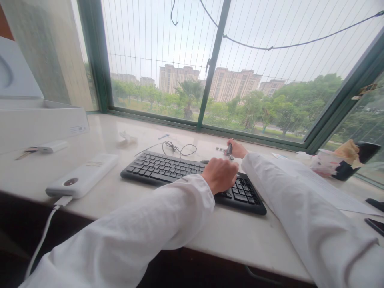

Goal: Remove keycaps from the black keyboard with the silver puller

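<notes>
Small dark tool pinched in right hand, long axis slanting down toward black keyboard; left hand curled over its right end, fingertips hidden, pressure can't tell.

Nothing legible: keyboard keycaps, power bank label, box sticker too blurred.

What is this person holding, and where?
The right hand grips a small dark tool by its upper end; of the left hand it cannot be told.
</notes>
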A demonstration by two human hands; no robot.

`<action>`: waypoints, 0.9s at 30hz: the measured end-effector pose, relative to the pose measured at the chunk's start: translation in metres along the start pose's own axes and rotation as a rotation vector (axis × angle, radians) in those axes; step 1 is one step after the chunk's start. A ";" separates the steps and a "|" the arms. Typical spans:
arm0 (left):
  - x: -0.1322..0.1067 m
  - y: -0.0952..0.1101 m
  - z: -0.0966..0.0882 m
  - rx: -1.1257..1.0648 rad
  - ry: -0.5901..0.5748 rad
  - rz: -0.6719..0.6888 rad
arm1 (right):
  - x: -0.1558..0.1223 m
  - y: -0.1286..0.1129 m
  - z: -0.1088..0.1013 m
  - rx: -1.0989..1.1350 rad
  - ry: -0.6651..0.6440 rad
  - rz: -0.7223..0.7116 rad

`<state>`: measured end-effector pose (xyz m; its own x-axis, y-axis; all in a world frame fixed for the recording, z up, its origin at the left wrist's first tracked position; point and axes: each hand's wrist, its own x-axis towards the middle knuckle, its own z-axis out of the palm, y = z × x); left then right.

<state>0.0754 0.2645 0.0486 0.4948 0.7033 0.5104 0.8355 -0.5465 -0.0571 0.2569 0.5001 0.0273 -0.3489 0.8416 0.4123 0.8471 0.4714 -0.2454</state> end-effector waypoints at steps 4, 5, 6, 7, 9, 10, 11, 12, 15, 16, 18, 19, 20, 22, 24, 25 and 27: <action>0.000 0.000 -0.001 -0.003 -0.015 -0.004 | 0.001 -0.002 -0.002 -0.013 -0.010 0.025; 0.001 0.000 -0.001 -0.003 -0.017 -0.006 | 0.001 -0.002 -0.002 -0.017 -0.010 0.031; 0.001 0.001 0.000 -0.003 -0.017 -0.008 | 0.001 -0.003 -0.002 -0.020 -0.010 0.036; 0.001 0.001 0.000 -0.001 -0.017 -0.009 | 0.002 -0.003 -0.002 -0.023 -0.009 0.041; 0.000 0.001 0.000 0.002 -0.013 -0.009 | 0.003 -0.003 0.000 -0.029 -0.007 0.052; 0.000 0.001 0.000 0.003 -0.010 -0.009 | 0.003 -0.002 0.000 -0.031 -0.007 0.057; 0.000 0.000 0.000 0.004 -0.009 -0.009 | 0.003 -0.002 0.001 -0.033 -0.007 0.061; 0.000 0.000 0.001 0.005 -0.008 -0.009 | 0.004 -0.002 0.002 -0.035 -0.009 0.065; 0.001 0.000 0.001 0.010 0.000 -0.006 | 0.005 -0.002 0.003 -0.035 -0.011 0.070; 0.001 -0.001 0.002 0.012 0.005 -0.004 | 0.005 -0.001 0.003 -0.035 -0.011 0.070; 0.001 -0.001 0.002 0.014 0.012 -0.001 | 0.006 -0.001 0.003 -0.032 -0.014 0.068; 0.001 -0.001 0.003 0.014 0.012 0.000 | 0.006 0.000 0.003 -0.031 -0.017 0.066; 0.001 -0.001 0.003 0.014 0.012 0.000 | 0.007 0.000 0.003 -0.029 -0.021 0.065; 0.000 0.000 0.003 0.012 0.011 0.003 | 0.008 0.001 0.004 -0.026 -0.029 0.063; 0.000 0.000 0.002 0.009 0.009 0.001 | 0.009 0.001 0.004 -0.023 -0.036 0.064; 0.000 0.000 0.001 0.007 0.006 -0.002 | 0.010 0.001 0.003 -0.022 -0.039 0.064; 0.000 0.000 0.001 0.005 -0.004 -0.009 | 0.010 0.001 0.003 -0.018 -0.042 0.062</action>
<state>0.0758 0.2644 0.0479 0.4885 0.7101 0.5071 0.8410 -0.5381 -0.0567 0.2529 0.5101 0.0290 -0.3118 0.8794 0.3598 0.8744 0.4138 -0.2535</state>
